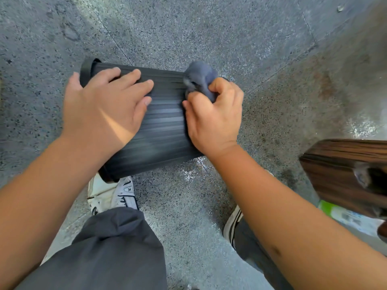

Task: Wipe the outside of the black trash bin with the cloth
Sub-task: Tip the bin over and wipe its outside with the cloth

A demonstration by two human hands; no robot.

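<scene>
black ribbed bin (161,124) on its side on speckled grey floor (209,28), rim end to the left, narrower base end to the right, long axis running left to right and tilted slightly. lower rim corner just above a white shoe (111,193), possibly touching it; cannot tell for sure.

left hand (104,109) laid flat on the upper side of bin near the rim end, palm down, fingers spread and extended toward the middle, thumb hooked over the far rim edge. open, pressing, not gripping anything.

right hand (213,120) at the base end of bin, curled tight around a bunched grey-blue cloth (199,78). cloth bulging out above the knuckles, pressed against the far right edge of bin. thumb and fingers closed on it, wrist over the base corner.

both forearms bare, reaching in from the bottom of the view. dark grey trousers (109,254) over the left leg at lower left; a second shoe (232,225), white with dark stripes, partly hidden under the right forearm.

at right, a dark wood-grain block (339,170), corner pointing left, well apart from bin. below it a green and white item (335,212), blurred, not identifiable.

streaky highlights along the ribs of bin; slight blur over cloth.
</scene>
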